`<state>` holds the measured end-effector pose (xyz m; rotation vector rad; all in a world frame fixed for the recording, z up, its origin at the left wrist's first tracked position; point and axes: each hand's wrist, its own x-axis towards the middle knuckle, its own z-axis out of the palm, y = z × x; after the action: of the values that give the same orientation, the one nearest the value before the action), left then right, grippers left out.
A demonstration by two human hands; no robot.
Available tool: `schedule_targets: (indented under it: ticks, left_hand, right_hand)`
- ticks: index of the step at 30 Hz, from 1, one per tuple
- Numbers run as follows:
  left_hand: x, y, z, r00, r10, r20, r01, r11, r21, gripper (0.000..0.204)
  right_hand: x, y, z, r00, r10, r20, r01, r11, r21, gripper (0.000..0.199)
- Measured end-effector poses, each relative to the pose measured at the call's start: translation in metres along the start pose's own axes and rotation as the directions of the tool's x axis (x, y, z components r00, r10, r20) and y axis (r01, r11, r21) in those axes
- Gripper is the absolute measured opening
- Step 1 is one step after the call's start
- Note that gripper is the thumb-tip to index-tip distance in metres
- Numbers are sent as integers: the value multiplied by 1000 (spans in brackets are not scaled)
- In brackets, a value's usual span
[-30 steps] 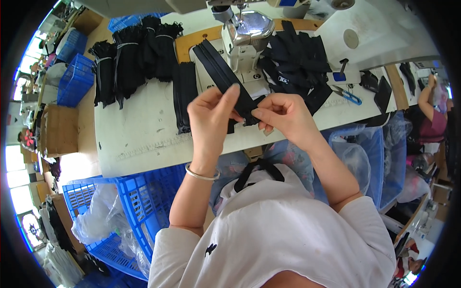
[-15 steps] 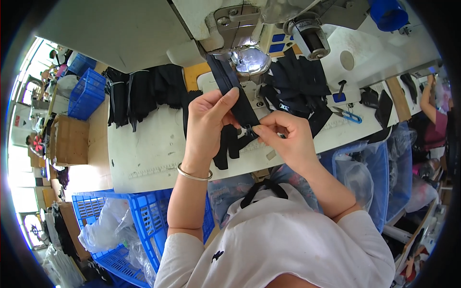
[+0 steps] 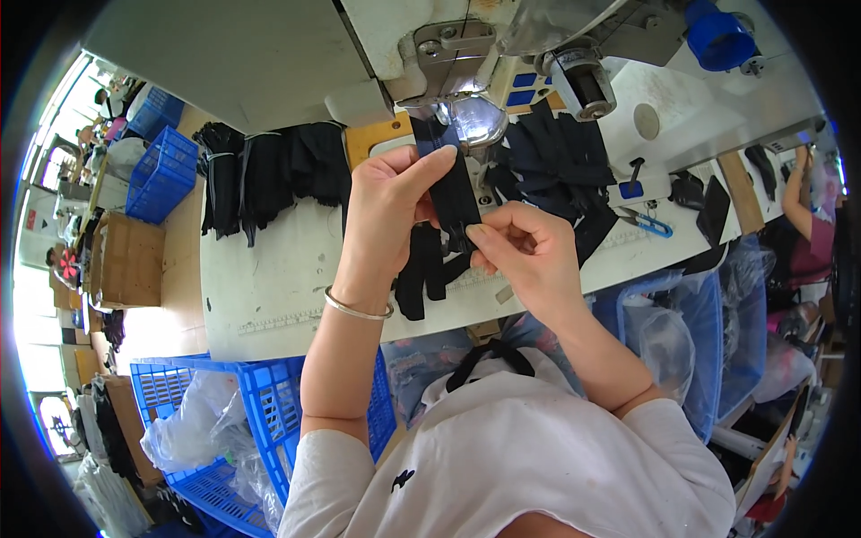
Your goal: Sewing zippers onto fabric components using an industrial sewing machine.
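A flat black zipper strip [image 3: 456, 193], bluish toward its far end, runs far to near over the bench [image 3: 278, 278], its far end leaning slightly left. Left fingers [image 3: 425, 170] grip it partway along; right fingers [image 3: 495, 244] pinch its near end.

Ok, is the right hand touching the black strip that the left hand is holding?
Touching. The head view shows the right hand pinching the black strip near its lower end, the thumb tip overlapping the strip's right edge.
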<state>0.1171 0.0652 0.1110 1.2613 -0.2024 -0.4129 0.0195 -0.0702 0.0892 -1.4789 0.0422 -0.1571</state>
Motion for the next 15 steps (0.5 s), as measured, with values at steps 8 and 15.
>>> schedule_targets:
  ticks: [8,15]
  left_hand:
    - [4,-4,0,999,14,-33,-12,999,51,21]
    - [-24,-36,1,999,-4,-52,3,1000,-24,24]
  right_hand:
    - [1,1,3,999,-8,-35,9,999,32,10]
    - [11,6,-3,999,41,3,-41,999,-10,11]
